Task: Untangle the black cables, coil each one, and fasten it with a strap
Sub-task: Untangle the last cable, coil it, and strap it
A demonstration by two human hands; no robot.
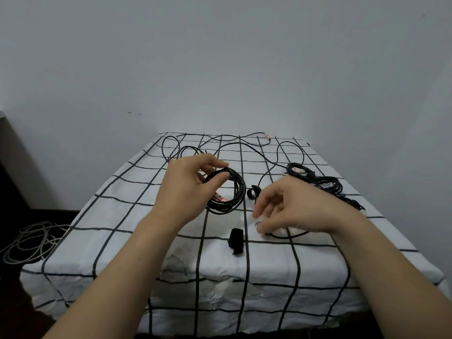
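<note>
My left hand (188, 189) grips a coil of black cable (228, 192) at its top, holding it just above the checked cloth. My right hand (291, 209) is lower and to the right, its fingertips pinching the loose end of a black cable (288, 234) near the cloth. A black strap (236, 241) lies on the cloth in front of the coil. Another small black strap loop (252, 193) sits between my hands. A loose black cable (220, 145) sprawls over the far half of the table.
A bundle of black cables (318, 179) lies at the right, behind my right hand. The table carries a white cloth with black grid lines (122, 228). A pale cable pile (31, 241) lies on the dark floor at the left. A bare wall stands behind.
</note>
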